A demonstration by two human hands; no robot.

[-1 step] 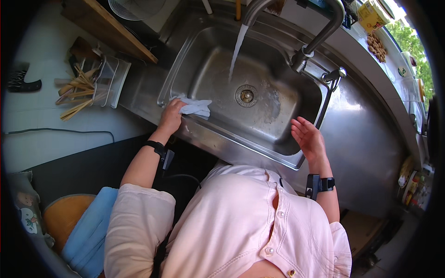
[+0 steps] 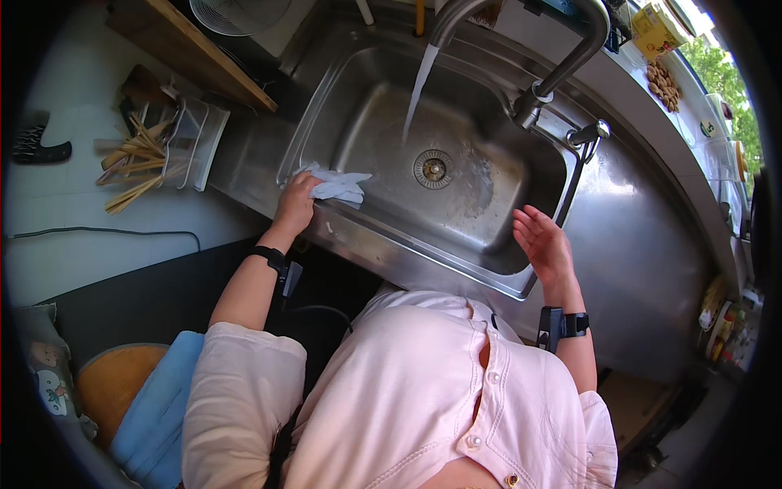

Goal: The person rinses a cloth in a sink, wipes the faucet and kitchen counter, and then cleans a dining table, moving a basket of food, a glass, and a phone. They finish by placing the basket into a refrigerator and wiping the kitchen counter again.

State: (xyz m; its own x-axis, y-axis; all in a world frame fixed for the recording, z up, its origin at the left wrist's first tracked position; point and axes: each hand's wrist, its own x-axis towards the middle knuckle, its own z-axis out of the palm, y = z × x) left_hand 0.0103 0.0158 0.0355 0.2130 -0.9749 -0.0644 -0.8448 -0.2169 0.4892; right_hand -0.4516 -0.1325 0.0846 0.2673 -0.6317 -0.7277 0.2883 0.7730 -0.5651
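Observation:
At the front left rim of the steel sink, my left hand is closed on a crumpled whitish-blue cloth. Part of the cloth hangs over the inner edge of the basin. My right hand is held over the front right corner with its fingers stretched out and nothing in it. Water pours from the faucet into the basin, left of the round drain. Brownish spots and wet streaks show on the basin floor.
Left of the sink, a clear holder lies with wooden chopsticks sticking out. A wooden board leans behind it. The faucet lever stands at the right rim. Almonds lie on the windowsill. A blue cloth hangs at lower left.
My left hand has shifted slightly to the left along the rim, and the cloth's folds have spread a little. My right hand stays almost where it was.

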